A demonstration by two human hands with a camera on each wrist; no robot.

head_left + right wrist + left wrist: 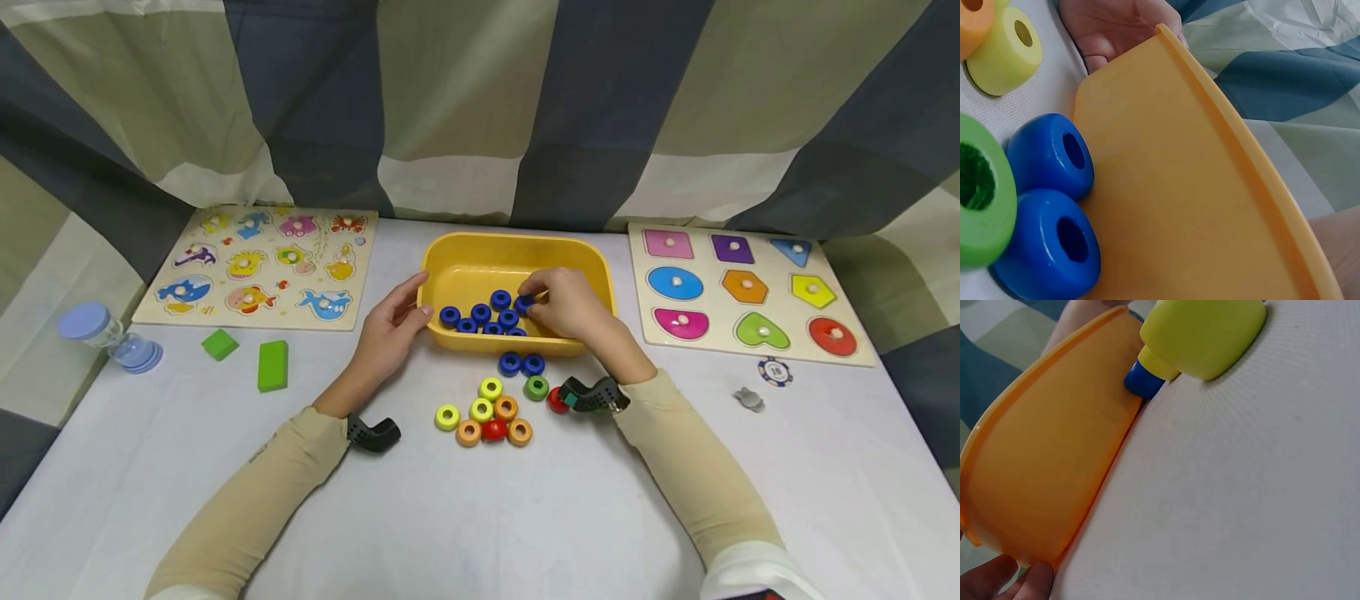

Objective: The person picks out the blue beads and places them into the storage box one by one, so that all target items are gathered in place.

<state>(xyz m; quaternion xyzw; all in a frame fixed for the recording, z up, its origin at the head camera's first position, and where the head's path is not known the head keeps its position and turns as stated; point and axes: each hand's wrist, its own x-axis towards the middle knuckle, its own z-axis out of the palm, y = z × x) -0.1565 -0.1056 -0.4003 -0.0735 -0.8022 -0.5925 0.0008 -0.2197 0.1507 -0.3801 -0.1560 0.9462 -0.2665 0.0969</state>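
A yellow plastic tray (517, 243) holds several blue ring-shaped beads (481, 313) gathered along its front side. My right hand (566, 304) reaches in over the tray's right part and pinches a blue bead (522, 306) between thumb and fingers. Against the tray's left end rests my left hand (386, 333), thumb and fingers touching the outer wall near the rim. Two more blue beads (1054, 244) lie on the cloth right in front of the tray. Closer to me are a green bead (536, 387) and several yellow (481, 409), orange (520, 432) and red beads (495, 430).
An animal peg puzzle (258, 312) lies at back left, a shape peg puzzle (720, 317) at back right. On the left are two green blocks (272, 366) and a blue-capped sand timer-like bottle (112, 337). A poker chip (775, 372) and a small grey piece (748, 399) lie right.
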